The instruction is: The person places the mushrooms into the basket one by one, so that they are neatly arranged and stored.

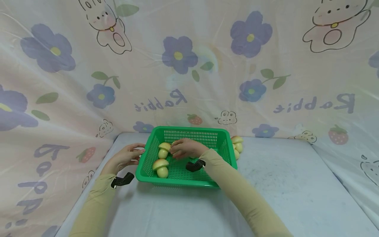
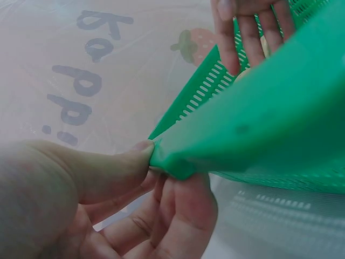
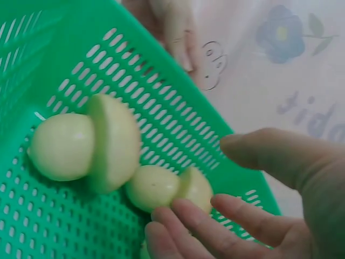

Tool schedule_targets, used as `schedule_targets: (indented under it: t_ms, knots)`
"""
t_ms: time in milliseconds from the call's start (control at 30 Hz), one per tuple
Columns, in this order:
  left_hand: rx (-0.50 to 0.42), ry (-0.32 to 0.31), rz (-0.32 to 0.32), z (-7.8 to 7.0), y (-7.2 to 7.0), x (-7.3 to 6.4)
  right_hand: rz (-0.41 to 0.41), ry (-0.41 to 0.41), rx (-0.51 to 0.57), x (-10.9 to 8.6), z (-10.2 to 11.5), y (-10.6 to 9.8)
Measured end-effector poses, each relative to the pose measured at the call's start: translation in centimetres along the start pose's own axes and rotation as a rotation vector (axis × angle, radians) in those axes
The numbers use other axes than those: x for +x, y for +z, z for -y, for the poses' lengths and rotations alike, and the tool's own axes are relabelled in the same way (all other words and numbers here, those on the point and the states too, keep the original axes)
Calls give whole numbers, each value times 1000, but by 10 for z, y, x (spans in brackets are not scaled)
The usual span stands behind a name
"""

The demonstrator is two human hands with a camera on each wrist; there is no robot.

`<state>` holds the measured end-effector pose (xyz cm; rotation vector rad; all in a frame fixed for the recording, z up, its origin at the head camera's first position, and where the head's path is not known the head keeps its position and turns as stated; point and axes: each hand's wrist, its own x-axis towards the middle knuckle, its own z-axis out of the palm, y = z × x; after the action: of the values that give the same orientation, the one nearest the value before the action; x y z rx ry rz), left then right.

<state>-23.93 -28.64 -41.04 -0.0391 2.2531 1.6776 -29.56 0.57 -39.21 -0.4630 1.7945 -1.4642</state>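
Observation:
A green slotted plastic basket (image 1: 189, 183) stands on the table, and my left hand (image 1: 126, 156) is at its left side. In the left wrist view the left thumb and fingers (image 2: 186, 216) pinch the basket's rim. My right hand (image 1: 188, 148) is over the inside of the basket, fingers loosely extended. Two mushroom-shaped pieces with yellowish stems and browned caps lie along the left wall: a near mushroom (image 1: 161, 168) and a far mushroom (image 1: 164, 150). In the right wrist view the right fingertips overlap the smaller-looking mushroom (image 3: 156, 187), beside the larger-looking mushroom (image 3: 64, 145).
More mushroom-shaped pieces (image 1: 237, 144) sit on the table just outside the basket's right wall. The table (image 1: 281, 184) has a white cover. Behind it hangs a patterned curtain (image 1: 207, 92) with flowers and rabbits.

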Motion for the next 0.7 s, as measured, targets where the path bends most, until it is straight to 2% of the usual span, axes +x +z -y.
schedule_targets:
  t_ms: [367, 700]
  knots:
    - [5, -10, 5, 0, 1, 0, 9, -61, 79, -29, 24, -20]
    - [3, -8, 5, -2, 2, -1, 93, -136, 139, -59, 34, -40]
